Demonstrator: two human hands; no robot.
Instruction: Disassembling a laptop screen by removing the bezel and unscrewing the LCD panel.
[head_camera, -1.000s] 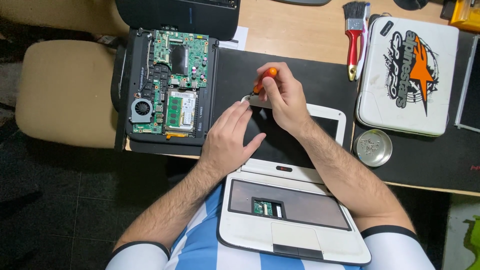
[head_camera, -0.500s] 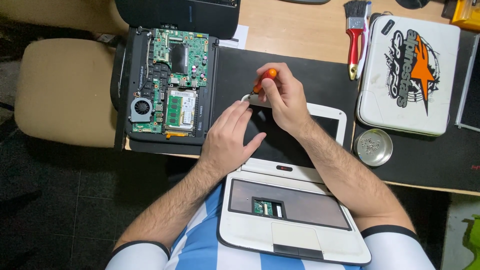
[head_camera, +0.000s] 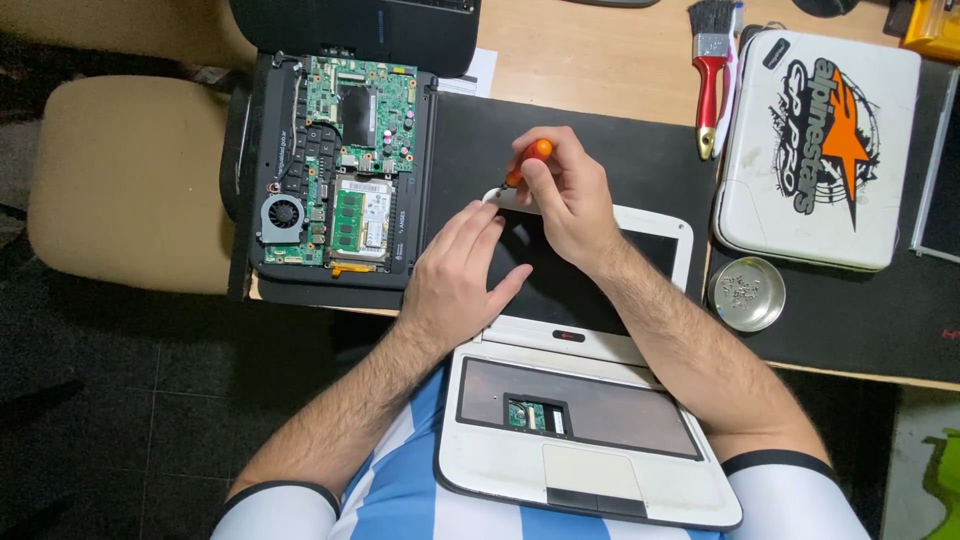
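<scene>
A small white laptop (head_camera: 600, 470) lies open across my lap and the desk edge, its keyboard removed so a grey tray and a small green board show. My right hand (head_camera: 565, 200) grips an orange-handled screwdriver (head_camera: 525, 162), tip down at the top left corner of the laptop's screen bezel (head_camera: 672, 232). My left hand (head_camera: 455, 285) rests flat on the dark screen, fingers apart, steadying it next to that corner.
An opened black laptop (head_camera: 335, 170) with bare green motherboard and fan sits to the left on the desk. A round metal dish of screws (head_camera: 746, 293) stands right of the screen. A red-handled brush (head_camera: 708, 75) and a closed white laptop with a sticker (head_camera: 820, 150) lie at the back right. A beige chair (head_camera: 125, 185) is on the left.
</scene>
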